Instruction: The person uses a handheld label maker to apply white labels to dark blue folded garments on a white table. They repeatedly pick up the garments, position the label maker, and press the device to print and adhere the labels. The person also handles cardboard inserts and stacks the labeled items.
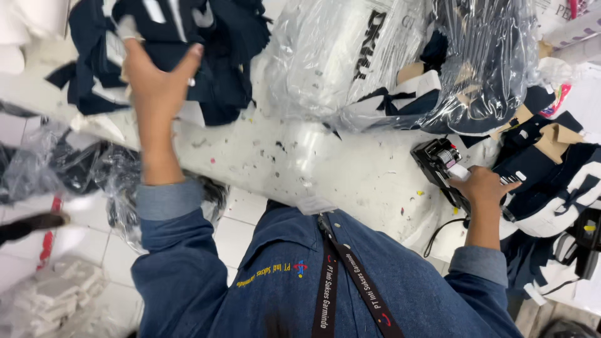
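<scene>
**Hands on garment pile and label gun**

Left hand (156, 78) raised at upper left, fingers spread and partly curled, palm pressed against dark navy garments (188, 50) with white stripes; thumb hooked over the cloth edge, grip loose rather than clenched. Blue denim sleeve cuff (168, 199) just below the wrist.

Right hand (483, 188) lower right, closed around the handle of a black label gun (438, 164). Gun resting on the white table (325, 163), nose angled toward upper left, white label strip showing at its top beside the fingers. Thin black cord (435, 241) looping off the table edge under the wrist.

Around the hands:

- 2 clear plastic bags: 1 crumpled at centre top (325, 56), 1 at upper right (488, 62) with navy folded pieces and brown card inside.
- Stack of navy and white folded garments (551, 181) just right of the right hand, touching its fingers, brown card tags on top.
- Table surface speckled with small coloured scraps and dark flecks.
- More crumpled clear plastic (94, 169) hanging off the table's near edge at left.
- White tiled floor (238, 231) below, pale folded bundles (56, 294) at lower left.
- Dark lanyard (350, 275) down the front of the denim jacket.
</scene>
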